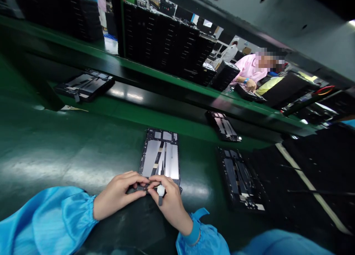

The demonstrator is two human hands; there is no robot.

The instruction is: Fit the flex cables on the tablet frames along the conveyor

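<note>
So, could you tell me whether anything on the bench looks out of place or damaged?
Nothing stands out. Both hands, left and right, work the near end of an open tablet lying flat; others lie beside it.

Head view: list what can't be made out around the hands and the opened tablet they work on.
- Near edge of the opened tablet: covered by the left hand and right hand.
- Small white-tipped tool at the right hand: too small to name; fingers hide its grip.
- Part pinched at the left hand's fingertips: hidden.
- Dark tablet to the right: detail lost in shadow.
- Trays on the shelf: contents unseen.
</note>
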